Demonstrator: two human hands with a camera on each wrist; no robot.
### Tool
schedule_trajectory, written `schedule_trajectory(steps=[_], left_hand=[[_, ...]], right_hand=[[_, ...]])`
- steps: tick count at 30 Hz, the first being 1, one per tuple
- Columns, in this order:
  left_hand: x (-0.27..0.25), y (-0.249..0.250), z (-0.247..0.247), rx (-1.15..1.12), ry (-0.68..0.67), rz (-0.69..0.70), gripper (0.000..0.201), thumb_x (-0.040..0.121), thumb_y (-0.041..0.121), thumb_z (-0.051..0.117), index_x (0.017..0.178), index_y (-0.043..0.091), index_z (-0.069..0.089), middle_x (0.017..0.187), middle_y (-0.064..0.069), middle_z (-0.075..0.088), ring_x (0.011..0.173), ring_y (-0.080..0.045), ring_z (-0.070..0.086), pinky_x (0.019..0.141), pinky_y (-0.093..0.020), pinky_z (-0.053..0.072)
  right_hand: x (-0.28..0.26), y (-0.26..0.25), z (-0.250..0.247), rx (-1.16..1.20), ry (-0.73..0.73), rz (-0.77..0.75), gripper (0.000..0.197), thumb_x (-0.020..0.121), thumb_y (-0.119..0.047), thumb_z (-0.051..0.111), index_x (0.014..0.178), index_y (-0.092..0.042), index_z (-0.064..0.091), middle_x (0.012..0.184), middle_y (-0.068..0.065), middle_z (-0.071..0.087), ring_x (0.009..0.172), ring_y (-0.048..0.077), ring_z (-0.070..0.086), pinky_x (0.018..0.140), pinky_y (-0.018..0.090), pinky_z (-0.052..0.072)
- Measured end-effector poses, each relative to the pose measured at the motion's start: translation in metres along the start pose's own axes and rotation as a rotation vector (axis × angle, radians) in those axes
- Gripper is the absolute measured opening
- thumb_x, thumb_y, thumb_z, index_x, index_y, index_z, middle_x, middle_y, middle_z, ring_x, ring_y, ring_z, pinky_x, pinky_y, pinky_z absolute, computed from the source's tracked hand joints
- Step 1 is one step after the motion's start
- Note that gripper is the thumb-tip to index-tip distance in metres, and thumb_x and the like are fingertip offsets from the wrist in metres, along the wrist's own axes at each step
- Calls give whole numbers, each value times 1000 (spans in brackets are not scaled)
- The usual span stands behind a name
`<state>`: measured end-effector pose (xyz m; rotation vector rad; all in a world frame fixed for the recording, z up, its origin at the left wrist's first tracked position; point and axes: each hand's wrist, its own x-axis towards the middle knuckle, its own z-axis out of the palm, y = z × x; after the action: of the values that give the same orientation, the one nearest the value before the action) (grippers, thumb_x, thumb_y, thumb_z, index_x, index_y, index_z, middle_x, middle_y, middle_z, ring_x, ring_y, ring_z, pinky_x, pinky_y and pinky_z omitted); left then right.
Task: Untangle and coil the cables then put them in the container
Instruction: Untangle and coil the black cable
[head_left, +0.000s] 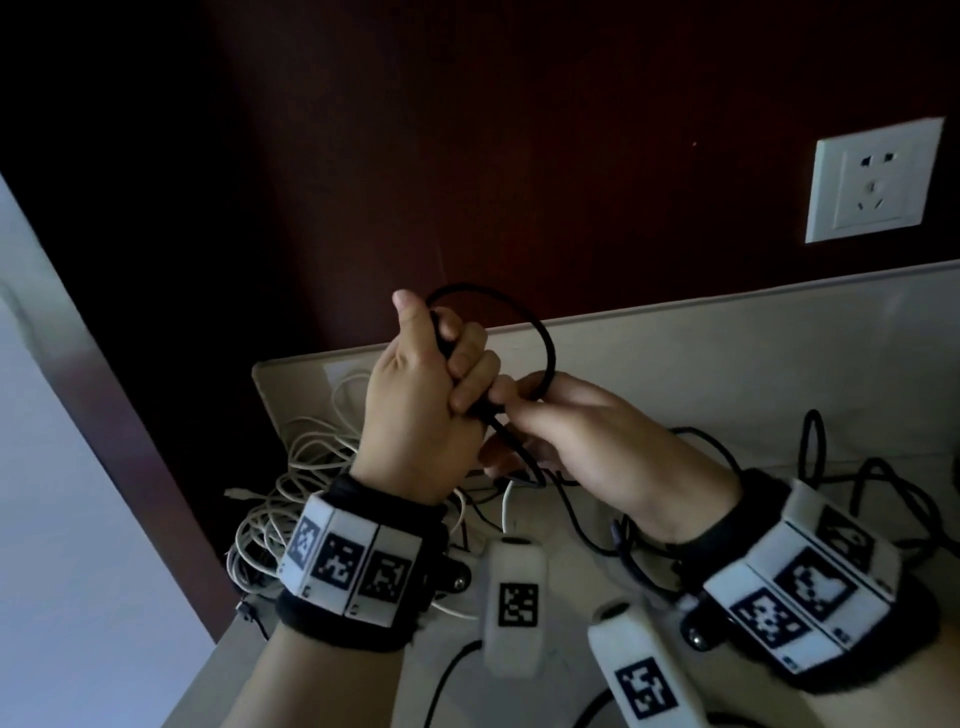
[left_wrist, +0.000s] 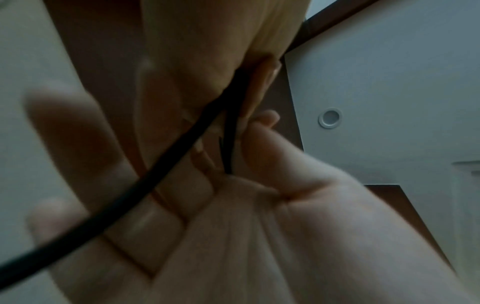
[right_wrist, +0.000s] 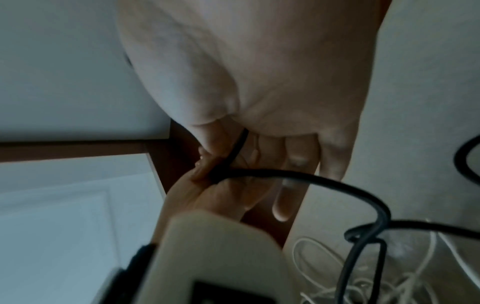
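Note:
My left hand (head_left: 457, 364) is raised over the table, thumb up, fingers curled round a black cable (head_left: 524, 314). The cable arcs in a loop above the fist and comes down to my right hand (head_left: 514, 410), which pinches it just beside the left fingers. In the right wrist view the right hand's thumb and forefinger pinch the black cable (right_wrist: 337, 186), which runs down to a kink among other cables. In the blurred left wrist view the black cable (left_wrist: 155, 174) crosses the palm. Behind the left hand stands a clear container (head_left: 291, 361).
A tangle of white cables (head_left: 296, 467) lies at the container, left of my left wrist. More black cables (head_left: 857, 483) sprawl on the table at the right. A white wall socket (head_left: 872, 182) sits on the dark wall. The table's left edge runs close to the white tangle.

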<state>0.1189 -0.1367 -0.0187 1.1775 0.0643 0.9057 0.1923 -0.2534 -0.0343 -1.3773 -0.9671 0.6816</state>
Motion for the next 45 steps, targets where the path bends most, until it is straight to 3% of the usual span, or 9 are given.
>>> schedule_trajectory(steps=[2, 6, 18, 24, 26, 29, 34, 41, 45], left_hand=[[1, 6, 6, -147, -20, -114, 51, 103, 54, 26, 71, 17, 41, 52, 6, 28, 35, -3, 22, 36, -17, 28], [-2, 0, 8, -103, -63, -134, 51, 102, 55, 24, 77, 15, 43, 56, 5, 28, 37, -4, 22, 36, -17, 25], [1, 6, 5, -181, -32, -176, 44, 104, 49, 29, 79, 18, 48, 54, 9, 33, 38, -3, 28, 40, -16, 30], [1, 11, -2, -364, -166, -279, 44, 100, 53, 28, 78, 20, 48, 46, 9, 33, 28, -7, 30, 31, -17, 20], [1, 12, -2, -411, -170, -274, 47, 99, 57, 28, 79, 19, 48, 47, 10, 34, 30, -7, 32, 31, -17, 23], [0, 7, 4, -386, -126, -200, 53, 97, 62, 25, 81, 17, 48, 53, 10, 35, 36, -4, 32, 37, -13, 27], [-13, -14, 27, -132, -115, -24, 51, 105, 50, 20, 88, 10, 48, 61, 2, 41, 55, -11, 45, 63, -25, 48], [2, 11, 5, -356, -116, -166, 50, 102, 53, 24, 65, 22, 36, 52, 8, 25, 38, -5, 15, 37, -19, 13], [10, 35, -25, -391, -83, -232, 58, 100, 58, 22, 57, 22, 36, 54, 8, 28, 41, -6, 11, 34, -21, 14]], right_hand=[[3, -1, -4, 47, 96, 8, 20, 101, -22, 49, 95, -12, 65, 96, 20, 74, 90, 35, 73, 72, 37, 56], [7, 6, -8, -171, 166, -25, 26, 100, -29, 52, 91, -6, 61, 100, 24, 70, 87, 35, 72, 82, 52, 59], [11, 10, -18, -267, 124, 47, 24, 100, -25, 52, 89, -7, 64, 77, 9, 76, 81, 25, 74, 77, 40, 57], [7, 12, -10, -154, -20, 106, 27, 103, -31, 45, 87, -10, 55, 90, 16, 76, 91, 32, 73, 94, 49, 52], [9, 17, -3, -123, -21, 79, 30, 98, -38, 48, 82, -13, 52, 82, 21, 71, 81, 42, 67, 83, 50, 53], [10, 17, 1, 15, 67, 46, 23, 103, -23, 42, 84, -12, 46, 64, 7, 40, 54, 20, 43, 54, 33, 36], [8, 11, -1, 199, 111, 22, 22, 107, -23, 38, 90, -13, 47, 59, -1, 29, 47, 9, 28, 52, 27, 28], [1, 4, -11, -248, -10, -63, 45, 105, -42, 35, 74, -15, 52, 56, -5, 39, 48, 6, 44, 58, 29, 35], [-4, -6, -33, -557, -168, -52, 59, 101, -52, 34, 71, -13, 66, 47, -8, 38, 50, 16, 40, 60, 28, 36]])
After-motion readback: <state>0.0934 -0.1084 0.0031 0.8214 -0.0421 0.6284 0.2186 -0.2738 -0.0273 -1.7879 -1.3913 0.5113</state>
